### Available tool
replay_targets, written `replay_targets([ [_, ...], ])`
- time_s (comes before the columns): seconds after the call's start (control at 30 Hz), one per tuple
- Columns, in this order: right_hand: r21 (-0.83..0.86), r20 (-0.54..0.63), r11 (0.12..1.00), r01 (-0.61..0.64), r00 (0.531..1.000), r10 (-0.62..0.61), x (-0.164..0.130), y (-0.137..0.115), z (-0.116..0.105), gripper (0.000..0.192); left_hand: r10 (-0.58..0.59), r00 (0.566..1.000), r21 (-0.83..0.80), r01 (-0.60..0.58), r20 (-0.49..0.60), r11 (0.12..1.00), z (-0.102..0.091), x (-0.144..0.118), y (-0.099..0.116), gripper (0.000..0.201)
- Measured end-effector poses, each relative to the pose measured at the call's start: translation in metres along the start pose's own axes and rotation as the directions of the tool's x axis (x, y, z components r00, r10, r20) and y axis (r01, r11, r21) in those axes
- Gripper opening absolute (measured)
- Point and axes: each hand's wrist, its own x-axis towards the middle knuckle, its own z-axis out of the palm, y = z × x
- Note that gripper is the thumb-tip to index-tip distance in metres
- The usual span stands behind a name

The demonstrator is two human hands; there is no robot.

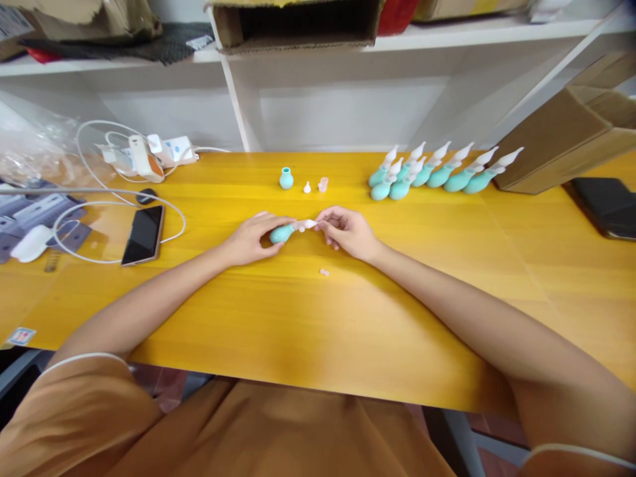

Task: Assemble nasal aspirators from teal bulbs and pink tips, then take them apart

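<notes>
Teal rubber is showing between my hands: I am pinching the teal bulb point(281, 232) with my left hand point(253, 238), fingers closed around it just above the yellow table point(298, 318) so it stays level. My right hand point(348, 232) is gripping the white nozzle point(307, 224) at its tip, fingers shut on it, seemingly to keep it lined up with the bulb's mouth. Finished pieces point(437, 172) are lying in a row to the right, well apart; a spare bulb point(286, 178) and small caps point(315, 185) are waiting just beyond my hands.
</notes>
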Motion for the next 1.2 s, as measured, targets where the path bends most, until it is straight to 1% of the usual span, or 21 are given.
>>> replay_targets([
  [0.17, 0.027, 0.018, 1.0, 0.005, 1.0, -0.005, 0.001, 0.002, -0.001, 0.038, 0.043, 0.999, -0.019, -0.043, -0.026, 0.999, 0.001, -0.001, -0.004, 0.047],
  [0.33, 0.083, 0.038, 0.996, 0.041, 0.998, -0.044, 0.002, 0.004, 0.001, 0.038, 0.053, 0.998, -0.009, -0.053, -0.016, 0.999, 0.001, 0.001, -0.003, 0.047],
  [0.47, 0.092, 0.028, 0.995, 0.05, 0.998, -0.053, 0.003, 0.005, 0.002, 0.043, 0.056, 0.998, -0.003, -0.056, -0.012, 0.998, 0.001, 0.002, -0.001, 0.046],
  [0.63, 0.05, 0.014, 0.998, 0.038, 0.999, -0.039, 0.003, 0.003, 0.003, 0.053, 0.071, 0.997, 0.009, -0.071, -0.001, 0.997, 0.001, 0.003, 0.001, 0.044],
  [0.8, 0.026, 0.03, 0.999, 0.019, 0.999, -0.02, 0.001, -0.001, 0.002, 0.06, 0.097, 0.995, 0.018, -0.097, 0.017, 0.995, 0.0, 0.003, 0.001, 0.042],
  [0.93, -0.009, 0.034, 0.999, 0.04, 0.999, -0.04, -0.001, -0.001, 0.002, 0.057, 0.118, 0.993, 0.023, -0.119, 0.019, 0.993, 0.0, 0.003, 0.001, 0.04],
  [1.2, -0.117, 0.01, 0.984, 0.132, 0.991, -0.132, -0.008, -0.001, 0.001, 0.048, 0.144, 0.99, 0.023, -0.144, 0.004, 0.989, -0.001, 0.001, 0.002, 0.039],
])
